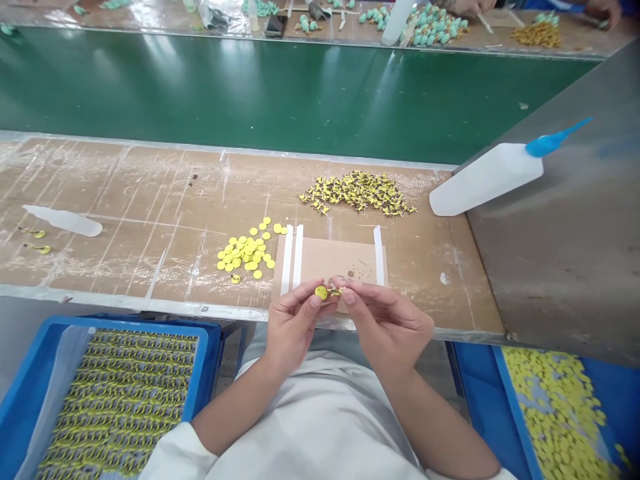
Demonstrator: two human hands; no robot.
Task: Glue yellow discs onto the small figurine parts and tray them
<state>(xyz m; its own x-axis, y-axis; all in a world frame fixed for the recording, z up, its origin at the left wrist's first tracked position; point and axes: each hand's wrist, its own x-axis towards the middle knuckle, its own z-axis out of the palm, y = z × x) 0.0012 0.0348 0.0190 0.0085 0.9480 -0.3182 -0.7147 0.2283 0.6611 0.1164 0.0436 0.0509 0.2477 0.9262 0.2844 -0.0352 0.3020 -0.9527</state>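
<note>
My left hand (296, 325) pinches a small round yellow disc (321, 292) between thumb and fingers, just over the front edge of a cardboard sheet (337, 257). Close on its right, my right hand (387, 320) is closed on a small yellow-and-dark piece (336, 292); the two small parts meet or nearly meet, I cannot tell which. Left of the sheet lies a loose heap of yellow discs (245, 252). Behind the sheet spreads a pile of small yellow-and-dark pieces (357, 191).
A white squeeze bottle with a blue nozzle (487, 179) leans against the metal panel (560, 247) on the right. At left lies a white bottle-shaped piece (65, 220). Blue trays hold rows of assembled pieces (125, 393) and many yellow discs (557, 407). Co-workers' hands (467, 7) show across the bench.
</note>
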